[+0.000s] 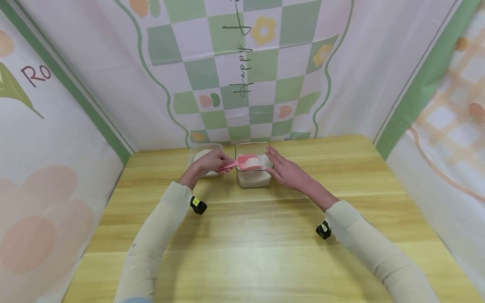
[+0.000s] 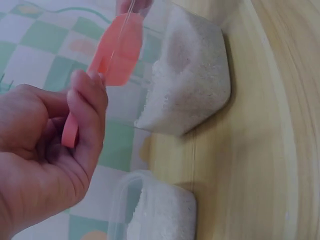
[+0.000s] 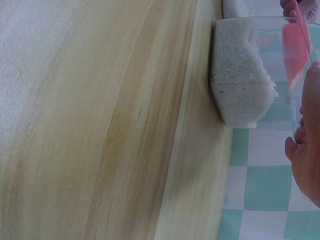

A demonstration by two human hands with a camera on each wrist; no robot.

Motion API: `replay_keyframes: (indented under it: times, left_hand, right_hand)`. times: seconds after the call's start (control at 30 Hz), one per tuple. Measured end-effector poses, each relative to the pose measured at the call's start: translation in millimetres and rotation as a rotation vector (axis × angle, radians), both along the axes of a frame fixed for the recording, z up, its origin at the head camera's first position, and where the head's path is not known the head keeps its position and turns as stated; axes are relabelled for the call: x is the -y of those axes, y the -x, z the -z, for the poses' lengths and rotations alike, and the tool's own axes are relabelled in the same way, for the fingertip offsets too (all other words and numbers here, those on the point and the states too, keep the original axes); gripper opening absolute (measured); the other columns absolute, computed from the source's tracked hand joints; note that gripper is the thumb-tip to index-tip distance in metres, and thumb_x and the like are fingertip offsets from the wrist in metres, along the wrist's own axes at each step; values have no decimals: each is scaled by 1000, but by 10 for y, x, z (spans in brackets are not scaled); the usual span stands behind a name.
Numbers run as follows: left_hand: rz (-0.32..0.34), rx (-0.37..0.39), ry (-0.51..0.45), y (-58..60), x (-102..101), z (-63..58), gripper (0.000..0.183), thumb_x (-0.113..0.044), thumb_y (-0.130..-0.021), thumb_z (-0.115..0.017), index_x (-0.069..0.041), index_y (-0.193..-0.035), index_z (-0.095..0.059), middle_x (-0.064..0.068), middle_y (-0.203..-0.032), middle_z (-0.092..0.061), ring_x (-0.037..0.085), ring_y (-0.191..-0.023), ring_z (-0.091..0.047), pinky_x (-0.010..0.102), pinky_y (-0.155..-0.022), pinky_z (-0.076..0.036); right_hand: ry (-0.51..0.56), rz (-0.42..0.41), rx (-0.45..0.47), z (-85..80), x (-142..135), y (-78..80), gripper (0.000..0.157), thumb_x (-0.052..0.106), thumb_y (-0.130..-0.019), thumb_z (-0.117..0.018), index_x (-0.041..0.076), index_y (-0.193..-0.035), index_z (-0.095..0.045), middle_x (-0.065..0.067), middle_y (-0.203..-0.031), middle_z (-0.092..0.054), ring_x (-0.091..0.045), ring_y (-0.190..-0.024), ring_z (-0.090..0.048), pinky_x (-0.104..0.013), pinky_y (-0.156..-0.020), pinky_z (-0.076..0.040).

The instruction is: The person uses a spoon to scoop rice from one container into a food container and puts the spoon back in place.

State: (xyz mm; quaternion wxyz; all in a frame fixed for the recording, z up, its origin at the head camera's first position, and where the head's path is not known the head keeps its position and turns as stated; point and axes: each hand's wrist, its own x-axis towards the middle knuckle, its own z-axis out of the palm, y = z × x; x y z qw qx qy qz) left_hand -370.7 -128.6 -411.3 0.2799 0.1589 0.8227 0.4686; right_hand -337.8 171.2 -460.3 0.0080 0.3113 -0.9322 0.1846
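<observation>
My left hand (image 1: 213, 162) grips the handle of a pink scoop (image 2: 120, 47), its bowl at the mouth of a clear, straight-sided container (image 1: 254, 186). White grains that look like rice lie in the scoop, and more rice (image 3: 240, 75) fills the container's lower part, its surface uneven. On the container's right side, my right hand (image 1: 289, 173) touches the rim with its fingers extended. A second, translucent container (image 2: 127, 200) with white grains stands to the left, partly hidden behind my left hand in the head view.
Both containers stand near the back edge of the wooden table (image 1: 242, 244). Behind them hangs a checkered green-and-white cloth (image 1: 231, 84); printed cloth panels flank the table. Small black devices (image 1: 198, 205) sit at both wrists.
</observation>
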Motion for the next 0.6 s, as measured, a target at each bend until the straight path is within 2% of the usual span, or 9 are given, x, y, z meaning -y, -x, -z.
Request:
replay_keyframes:
  times: [0.1,0.37,0.6]
  left_hand:
    - [-2,19,-56,-24,45,33,32,-10,-105,-47,9,-89,-68,5,-75,-64,10,-61,-56,20,-57,-47]
    - [-33,50,-107,-57,126,-28,28,-8,-105,-48,11,-103,-68,5,-78,-66,11,-64,-59,19,-60,-51]
    - [-72,50,-138,-138,271,-30,27,-9,-104,-51,11,-101,-68,5,-78,-67,13,-68,-63,22,-65,-56]
  right_hand:
    - [0,2,1,7,-3,-2,65,36,-108,-41,-5,-155,-22,-21,-166,-13,-37,-151,-24,-53,-115,-37]
    - [1,7,17,-21,-9,18,65,35,-108,-41,-4,-155,-22,-20,-166,-11,-37,-150,-24,-53,-116,-35]
    - [5,3,20,-11,-4,4,65,36,-107,-41,-3,-156,-22,-19,-167,-11,-37,-150,-27,-53,-117,-35]
